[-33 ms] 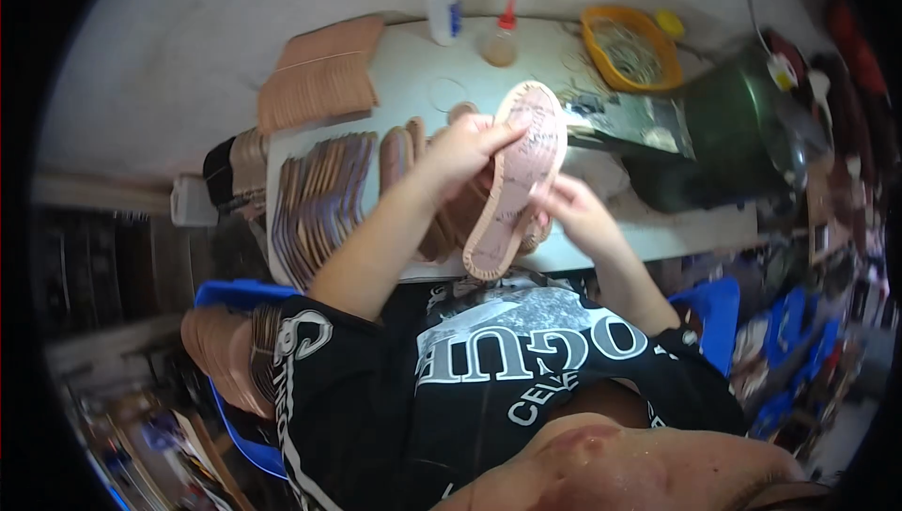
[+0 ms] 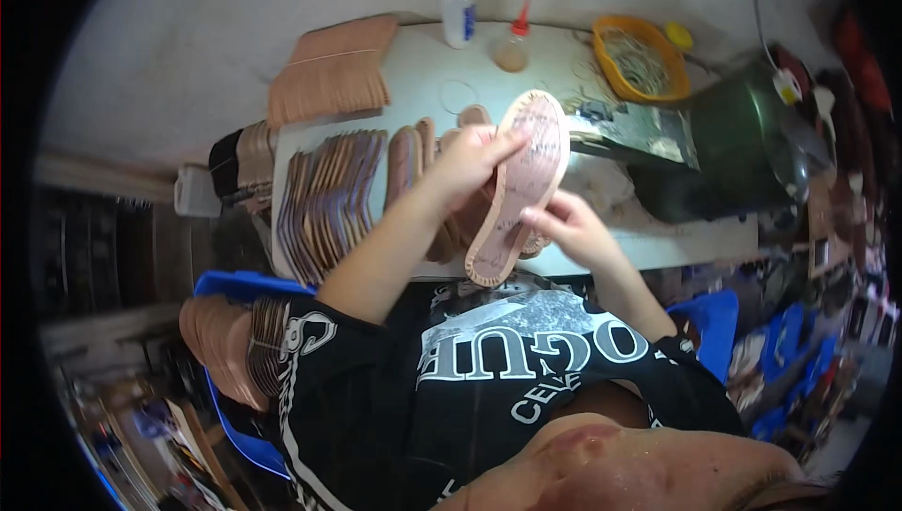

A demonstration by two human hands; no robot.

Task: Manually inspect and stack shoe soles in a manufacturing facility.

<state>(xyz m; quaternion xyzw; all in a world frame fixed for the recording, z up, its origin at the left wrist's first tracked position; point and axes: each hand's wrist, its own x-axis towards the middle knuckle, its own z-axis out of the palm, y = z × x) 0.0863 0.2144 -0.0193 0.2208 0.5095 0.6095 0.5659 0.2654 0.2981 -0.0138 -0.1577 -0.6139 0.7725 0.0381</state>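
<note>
I hold a pinkish-tan shoe sole (image 2: 522, 178) with a stitched rim upright over the white table (image 2: 423, 74). My left hand (image 2: 463, 168) grips its left edge near the top, thumb and fingers pinching it. At the sole's lower right edge is my right hand (image 2: 575, 229), its fingertips pressing against it. More soles of the same kind (image 2: 423, 149) lie on the table just behind the one I hold.
Rows of brown soles (image 2: 329, 196) lie on the table's left part, with a stack of tan pieces (image 2: 329, 74) behind them. At the back stand a white bottle (image 2: 458, 11), a red-tipped bottle (image 2: 513, 46) and an orange bowl (image 2: 639, 62). More soles (image 2: 225, 342) are stacked lower left.
</note>
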